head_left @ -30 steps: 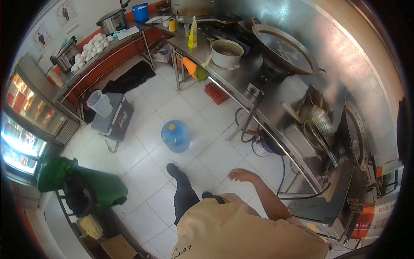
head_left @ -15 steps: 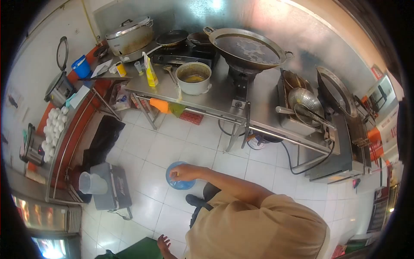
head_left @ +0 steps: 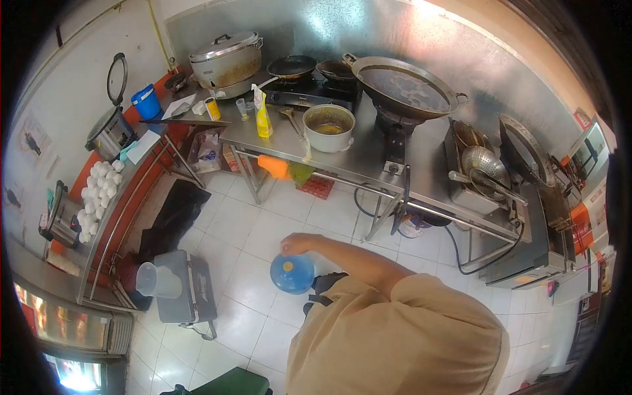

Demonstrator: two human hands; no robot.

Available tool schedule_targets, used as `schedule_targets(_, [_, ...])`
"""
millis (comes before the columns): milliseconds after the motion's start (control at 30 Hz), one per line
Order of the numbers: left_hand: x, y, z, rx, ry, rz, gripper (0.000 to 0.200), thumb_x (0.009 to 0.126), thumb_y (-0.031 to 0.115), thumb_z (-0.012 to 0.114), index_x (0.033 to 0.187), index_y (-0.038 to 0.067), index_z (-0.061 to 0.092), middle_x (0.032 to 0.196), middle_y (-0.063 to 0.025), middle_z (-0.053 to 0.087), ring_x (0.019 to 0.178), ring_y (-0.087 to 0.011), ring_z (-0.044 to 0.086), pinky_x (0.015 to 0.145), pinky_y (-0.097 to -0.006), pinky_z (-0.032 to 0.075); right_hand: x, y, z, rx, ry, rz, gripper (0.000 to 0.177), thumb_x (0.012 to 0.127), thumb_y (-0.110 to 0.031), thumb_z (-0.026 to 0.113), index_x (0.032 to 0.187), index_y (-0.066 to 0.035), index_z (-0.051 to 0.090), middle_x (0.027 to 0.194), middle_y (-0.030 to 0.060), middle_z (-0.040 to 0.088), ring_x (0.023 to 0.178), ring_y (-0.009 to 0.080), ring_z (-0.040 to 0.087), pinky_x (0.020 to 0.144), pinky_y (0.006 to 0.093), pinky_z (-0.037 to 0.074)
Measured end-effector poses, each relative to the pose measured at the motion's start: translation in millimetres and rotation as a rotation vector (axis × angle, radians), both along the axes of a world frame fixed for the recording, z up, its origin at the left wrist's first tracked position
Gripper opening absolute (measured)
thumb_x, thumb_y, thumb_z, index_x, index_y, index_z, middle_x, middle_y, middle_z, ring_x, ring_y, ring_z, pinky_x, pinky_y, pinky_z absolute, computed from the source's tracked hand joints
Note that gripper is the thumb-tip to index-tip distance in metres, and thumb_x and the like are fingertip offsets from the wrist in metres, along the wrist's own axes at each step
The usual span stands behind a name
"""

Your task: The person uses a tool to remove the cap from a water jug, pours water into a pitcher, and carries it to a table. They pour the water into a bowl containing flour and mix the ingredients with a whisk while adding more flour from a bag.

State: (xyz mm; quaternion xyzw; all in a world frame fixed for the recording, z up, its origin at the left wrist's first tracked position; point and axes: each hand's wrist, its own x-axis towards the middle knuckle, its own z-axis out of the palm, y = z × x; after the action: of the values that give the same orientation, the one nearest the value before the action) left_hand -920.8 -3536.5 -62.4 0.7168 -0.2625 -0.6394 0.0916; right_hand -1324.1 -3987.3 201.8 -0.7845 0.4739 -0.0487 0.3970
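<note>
Securing a blue water jug [head_left: 295,279], seemingly.
The right hand [head_left: 298,244] is resting at its far edge, grip impossible to tell; a firm hold seems needed next.

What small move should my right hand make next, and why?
Probably shift the bare right hand toward the round yellowish cap of the round translucent blue plastic bottle for a grip: the hand appears at the bottle's far edge, apart from the cap.
</note>
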Motion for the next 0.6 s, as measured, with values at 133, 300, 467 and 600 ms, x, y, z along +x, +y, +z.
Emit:
schedule_targets(133, [21.0, -29.1, 10.0, -0.004, -0.015, -0.057, 0.02, 0.087, 0.03, 0.048, 0.093, 0.013, 0.058, 0.076, -0.0039, 0.056, 0.065, -0.0186, 0.055, 0.05, -0.0356, 0.044, -93.0, -5.5, -76.5, -0.146, 0.219, 0.061, 0.02, 0.078, -0.025, 0.055, 0.082, -0.007, 0.063, 0.082, 0.0144, 0.063, 0.076, 0.0329, 0.059, 0.065, 0.0433, 0.046])
schedule_targets(300, [75.0, -115.2, -0.4, -0.096, -0.042, -0.088, 0.019, 0.088, 0.028, 0.048, 0.087, 0.013, 0.059, 0.071, -0.0027, 0.055, 0.061, -0.0183, 0.055, 0.047, -0.0348, 0.044, -258.9, 66.5, -255.9, -0.32, 0.449, -0.209, 0.015, 0.076, -0.021, 0.055, 0.073, -0.01, 0.064, 0.071, 0.0122, 0.063, 0.069, 0.0289, 0.06, 0.058, 0.0419, 0.047])
schedule_targets(467, [48.5, -369.6, 67.1, -0.565, -0.084, 0.18, 0.027, 0.089, 0.029, 0.046, 0.08, 0.007, 0.06, 0.075, -0.0062, 0.059, 0.068, -0.0181, 0.056, 0.053, -0.0344, 0.046, -280.9, 233.2, -210.3, 0.471, 0.217, -0.748, 0.014, 0.075, -0.024, 0.06, 0.079, -0.013, 0.068, 0.064, 0.0022, 0.063, 0.049, 0.0157, 0.055, 0.043, 0.032, 0.044])
schedule_targets(600, [-52.4, -503.2, 146.2, -1.045, -0.1, -0.355, 0.029, 0.088, 0.019, 0.052, 0.112, 0.002, 0.055, 0.112, -0.0114, 0.055, 0.096, -0.0198, 0.056, 0.074, -0.0305, 0.049, -244.2, 338.7, -164.5, 0.919, 0.337, -0.841, 0.022, 0.081, -0.027, 0.058, 0.096, -0.015, 0.067, 0.084, 0.0072, 0.067, 0.073, 0.0237, 0.065, 0.068, 0.0424, 0.051])
